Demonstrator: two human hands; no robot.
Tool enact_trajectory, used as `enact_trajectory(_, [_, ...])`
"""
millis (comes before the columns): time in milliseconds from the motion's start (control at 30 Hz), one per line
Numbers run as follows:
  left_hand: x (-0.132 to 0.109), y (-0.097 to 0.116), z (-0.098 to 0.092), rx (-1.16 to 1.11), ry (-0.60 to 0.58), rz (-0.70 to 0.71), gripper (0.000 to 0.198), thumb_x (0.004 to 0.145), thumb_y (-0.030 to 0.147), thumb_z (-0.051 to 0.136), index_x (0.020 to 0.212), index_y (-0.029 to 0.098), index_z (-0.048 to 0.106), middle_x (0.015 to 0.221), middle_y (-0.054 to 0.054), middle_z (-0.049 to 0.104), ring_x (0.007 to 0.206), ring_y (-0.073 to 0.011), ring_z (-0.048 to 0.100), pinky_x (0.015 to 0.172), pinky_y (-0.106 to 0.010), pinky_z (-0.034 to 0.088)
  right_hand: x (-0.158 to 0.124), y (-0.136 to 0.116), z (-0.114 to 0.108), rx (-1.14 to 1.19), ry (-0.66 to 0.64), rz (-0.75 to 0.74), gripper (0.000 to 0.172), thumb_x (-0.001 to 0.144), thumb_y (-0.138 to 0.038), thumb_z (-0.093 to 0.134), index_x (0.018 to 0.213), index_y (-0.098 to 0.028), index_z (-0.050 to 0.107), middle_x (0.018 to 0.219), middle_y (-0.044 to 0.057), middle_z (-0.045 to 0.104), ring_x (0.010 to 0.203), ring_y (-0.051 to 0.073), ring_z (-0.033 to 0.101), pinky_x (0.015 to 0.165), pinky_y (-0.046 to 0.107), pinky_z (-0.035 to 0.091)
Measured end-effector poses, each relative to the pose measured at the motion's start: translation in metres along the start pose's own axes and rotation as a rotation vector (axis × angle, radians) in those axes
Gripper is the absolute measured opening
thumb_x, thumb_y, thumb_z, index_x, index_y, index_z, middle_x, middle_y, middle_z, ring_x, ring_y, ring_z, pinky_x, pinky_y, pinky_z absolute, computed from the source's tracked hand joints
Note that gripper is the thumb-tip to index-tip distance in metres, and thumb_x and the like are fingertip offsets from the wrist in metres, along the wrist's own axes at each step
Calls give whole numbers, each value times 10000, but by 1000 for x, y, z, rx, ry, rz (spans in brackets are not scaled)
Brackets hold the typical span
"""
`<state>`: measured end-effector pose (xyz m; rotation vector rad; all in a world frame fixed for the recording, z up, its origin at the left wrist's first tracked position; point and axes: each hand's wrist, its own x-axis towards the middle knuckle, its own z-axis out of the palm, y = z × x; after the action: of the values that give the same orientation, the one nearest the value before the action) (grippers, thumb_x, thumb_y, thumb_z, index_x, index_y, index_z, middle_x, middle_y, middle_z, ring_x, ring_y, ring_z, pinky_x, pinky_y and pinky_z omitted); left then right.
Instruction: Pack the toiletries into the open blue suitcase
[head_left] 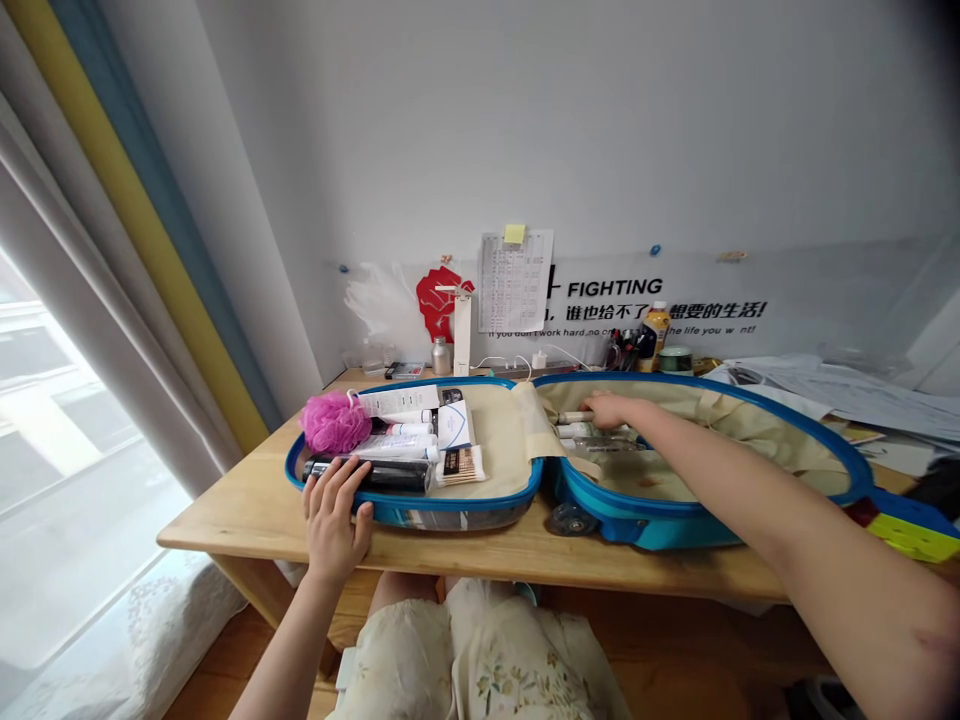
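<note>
An open suitcase (480, 513) with a blue rim lies spread on the wooden table, its two halves side by side. Over the front rim of the left half, my left hand (335, 515) rests with fingers stretched, touching a black bottle (397, 475). Beside that bottle are a pink bath puff (335, 422), white tubes (401, 445), a white box (454, 425) and a pack of cotton swabs (461, 465). My right hand (606, 410) reaches into the right half, fingers closed on a slim pale tube (574, 417). Clear bottles (611, 445) lie just in front of it.
Behind the suitcase stand a white lamp (462, 335), a small jar (440, 355), a yellow-labelled bottle (654, 335) and pens (621, 352). Papers (817, 400) cover the table's back right. A yellow and blue object (911, 530) sits at the right edge. Curtains (142, 220) hang at the left.
</note>
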<state>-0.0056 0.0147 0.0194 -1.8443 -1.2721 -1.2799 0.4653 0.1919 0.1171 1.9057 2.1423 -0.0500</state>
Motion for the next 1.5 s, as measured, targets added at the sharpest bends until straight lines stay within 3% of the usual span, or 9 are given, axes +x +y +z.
enact_trajectory(367, [0,0,0,-4,7,-2,440,971,362,362,1345,209,533,1305,-116,605,1344,-254,430,1173,-437,188,-13,-1,-10,144,10,21,347,917,-393,568,1181,-169,586,1182,77,611,1014,173,606,881,401,528])
enact_trajectory(533, [1,1,0,-7,8,9,433,972,362,363,1338,208,536,1288,-116,610,1337,-253,434,1171,-437,189,-42,7,-39,357,112,19,200,813,-259,677,975,-145,652,866,92,671,795,185,626,719,284,484])
enact_trajectory(667, [0,-1,0,0,-2,-5,437,972,370,362,1336,204,538,1296,-117,607,1341,-255,430,1173,-441,187,-64,-5,-67,585,227,12,322,882,-299,562,1167,-149,569,818,66,648,645,136,573,620,242,453])
enact_trajectory(733, [-1,-1,1,-1,-4,-11,439,970,373,362,1334,206,540,1299,-116,606,1342,-255,431,1174,-439,186,-72,-25,-80,695,246,-50,377,932,-306,462,1282,-167,478,903,65,639,597,91,517,596,216,449])
enact_trajectory(833, [-1,-1,0,-6,-14,-25,447,966,379,359,1343,215,535,1309,-112,604,1346,-257,430,1175,-439,182,-80,-73,-92,810,169,-199,389,967,-288,380,1344,-195,414,907,36,608,530,47,418,535,176,412])
enact_trajectory(1000, [0,0,-1,-15,-14,-25,444,963,361,367,1352,221,527,1319,-114,598,1347,-258,429,1174,-444,183,-75,-169,-95,873,-36,-412,329,963,-278,438,1281,-205,475,785,-27,559,490,30,365,463,144,351])
enact_trajectory(1167, [1,1,-1,-20,-17,-33,444,961,370,375,1347,220,534,1312,-111,606,1340,-257,437,1173,-435,181,-54,-242,-86,833,-109,-455,265,944,-323,505,1168,-184,538,726,-37,558,478,37,392,438,163,346])
enact_trajectory(1300, [1,0,-2,-10,-20,-24,436,964,364,371,1339,215,535,1316,-112,601,1347,-251,426,1172,-433,183,-38,-275,-79,757,-92,-421,298,928,-392,537,1120,-167,577,726,-21,585,506,64,462,481,205,406])
enact_trajectory(1500, [0,-1,-2,-15,-21,-23,444,971,379,359,1336,203,540,1309,-117,604,1351,-253,419,1169,-431,182,-29,-291,-74,679,-39,-388,339,926,-416,550,1135,-152,587,998,40,636,795,113,608,704,294,539])
